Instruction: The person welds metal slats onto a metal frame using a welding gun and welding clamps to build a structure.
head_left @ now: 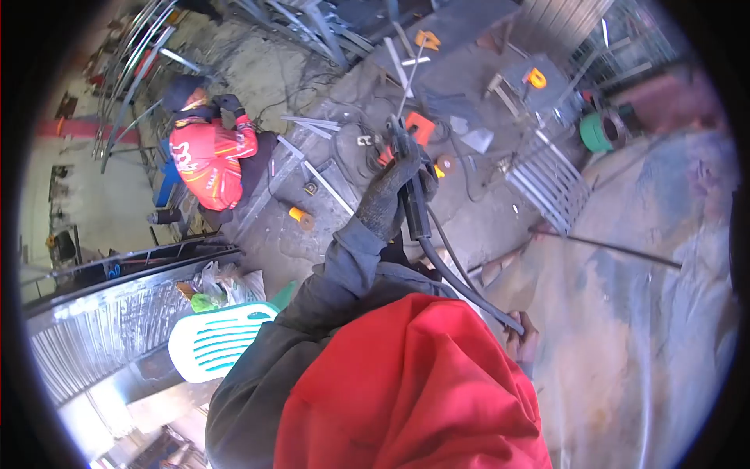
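Observation:
My left hand (383,199), in a dark knit glove with a grey sleeve, is closed around the black handle of a welding electrode holder (417,215). A thin welding rod (412,78) points up and away from its jaws. From the handle's lower end a thick grey cable (461,285) curves down to the right. My right hand (525,338) appears bare and has its fingers closed on that cable, beside the red fabric (414,383) over my body. Part of this hand is hidden behind the fabric.
A co-worker in a red shirt (207,160) crouches at left. Metal bars (324,184), an orange-red piece (422,127) and loose cables lie on the floor ahead. To the right are a metal grille (551,184), a green cylinder (596,133) and a long rod (625,252). A white-and-teal chair (219,344) stands lower left.

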Available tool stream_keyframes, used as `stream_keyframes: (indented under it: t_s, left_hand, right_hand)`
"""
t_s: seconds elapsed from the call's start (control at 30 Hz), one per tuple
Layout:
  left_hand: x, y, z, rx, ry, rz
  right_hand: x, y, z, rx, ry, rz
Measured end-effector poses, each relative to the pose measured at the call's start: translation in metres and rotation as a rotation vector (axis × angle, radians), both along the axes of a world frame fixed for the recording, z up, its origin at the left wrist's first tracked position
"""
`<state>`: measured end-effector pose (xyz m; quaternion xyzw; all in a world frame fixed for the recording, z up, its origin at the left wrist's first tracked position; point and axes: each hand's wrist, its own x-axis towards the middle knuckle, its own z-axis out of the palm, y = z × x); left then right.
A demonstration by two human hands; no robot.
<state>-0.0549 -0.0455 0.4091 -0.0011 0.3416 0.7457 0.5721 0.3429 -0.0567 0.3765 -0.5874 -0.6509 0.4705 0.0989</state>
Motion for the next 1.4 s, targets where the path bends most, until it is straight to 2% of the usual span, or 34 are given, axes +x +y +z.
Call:
stream_keyframes:
  t_s: [0.1, 0.13, 0.17, 0.2, 0.27, 0.33, 0.4, 0.43, 0.47, 0.5, 0.53, 0.57, 0.6, 0.63, 0.67, 0.73, 0.77, 0.8, 0.87, 0.93, 1.0, 1.03, 1.07, 1.13, 1.17, 1.27, 1.33, 1.4]
  left_hand:
    - [0.029, -0.010, -0.011, -0.039, -0.092, -0.127]
    - [0.037, -0.009, -0.010, -0.003, -0.034, -0.138]
    - [0.041, -0.009, -0.010, -0.070, 0.014, -0.135]
    - [0.047, -0.009, -0.011, -0.139, 0.071, -0.127]
    - [0.056, -0.005, -0.005, -0.145, 0.120, -0.187]
    - [0.063, -0.002, -0.005, -0.138, 0.173, -0.239]
    - [0.061, -0.002, -0.012, -0.125, 0.330, -0.335]
    - [0.057, -0.003, -0.037, -0.142, 0.526, -0.439]
    - [0.061, 0.000, -0.043, -0.134, 0.525, -0.457]
    - [0.071, 0.001, -0.047, -0.130, 0.758, -0.531]
    - [0.080, 0.001, -0.051, -0.120, 0.990, -0.598]
    - [0.085, -0.001, -0.057, -0.108, 0.984, -0.606]
    - [0.093, -0.001, -0.066, -0.114, 0.983, -0.724]
    - [0.099, 0.000, -0.077, -0.119, 0.979, -0.845]
    - [0.105, 0.001, -0.091, -0.103, 0.973, -0.856]
    - [0.110, 0.006, -0.110, 0.004, 1.016, -0.916]
    - [0.109, 0.013, -0.100, -0.002, 1.076, -0.986]
    - [0.105, 0.009, -0.094, 0.026, 1.067, -0.990]
    - [0.103, 0.014, -0.091, 0.062, 1.051, -0.999]
    - [0.104, 0.019, -0.088, 0.089, 1.008, -0.979]
    - [0.100, 0.029, -0.077, 0.111, 0.943, -1.087]
    - [0.101, 0.032, -0.083, 0.178, 1.014, -1.073]
    - [0.099, 0.037, -0.083, 0.185, 1.014, -1.082]
    - [0.099, 0.044, -0.084, 0.263, 0.688, -1.173]
    - [0.097, 0.050, -0.085, 0.268, 0.688, -1.183]
    - [0.084, 0.074, -0.093, 0.248, 0.601, -1.261]
    - [0.082, 0.091, -0.095, 0.279, 0.697, -1.242]
    - [0.084, 0.110, -0.102, 0.216, 0.817, -1.247]
  right_hand:
    - [0.030, -0.024, -0.054, 0.098, -0.063, 0.027]
    - [0.038, -0.036, -0.093, 0.060, 0.060, -0.028]
    - [0.032, -0.041, -0.108, 0.019, -0.025, -0.013]
    - [0.018, -0.038, -0.099, 0.056, -0.049, 0.036]
    - [0.011, -0.048, -0.140, 0.072, -0.049, 0.051]
    - [-0.001, -0.051, -0.157, 0.021, -0.103, 0.142]
    - [-0.023, -0.049, -0.146, 0.026, -0.188, 0.158]
    - [-0.033, -0.042, -0.140, 0.023, -0.189, 0.132]
    - [-0.045, -0.028, -0.124, -0.082, -0.062, 0.073]
    - [-0.057, -0.018, -0.108, -0.185, 0.065, 0.020]
    - [-0.068, -0.011, -0.093, -0.182, 0.060, 0.008]
    - [-0.080, -0.006, -0.078, -0.202, 0.208, 0.002]
    - [-0.090, -0.002, -0.066, -0.222, 0.357, -0.005]
    - [-0.100, 0.002, -0.055, -0.160, 0.350, 0.017]
    - [-0.110, 0.005, -0.043, -0.153, 0.341, 0.002]
    - [-0.128, 0.012, -0.022, -0.148, 0.143, 0.089]
    - [-0.133, 0.002, -0.050, -0.076, 0.132, -0.012]
    - [-0.144, -0.011, -0.045, -0.063, 0.114, -0.026]
    - [-0.159, -0.019, -0.045, 0.098, 0.298, -0.342]
    - [-0.163, -0.021, -0.046, 0.138, 0.326, -0.401]
    - [-0.166, -0.018, -0.047, 0.262, 0.329, -0.462]
    - [-0.166, -0.020, -0.046, 0.290, 0.320, -0.485]
    - [-0.166, -0.019, -0.043, 0.294, 0.318, -0.495]
    - [-0.160, -0.018, -0.038, 0.182, 0.408, -0.645]
    - [-0.154, -0.015, -0.035, 0.167, 0.340, -0.668]
    - [-0.139, 0.001, -0.022, 0.193, 0.378, -0.812]
    - [-0.120, 0.017, -0.013, 0.182, 0.359, -0.838]
    - [-0.096, 0.041, -0.022, 0.197, 0.193, -0.815]
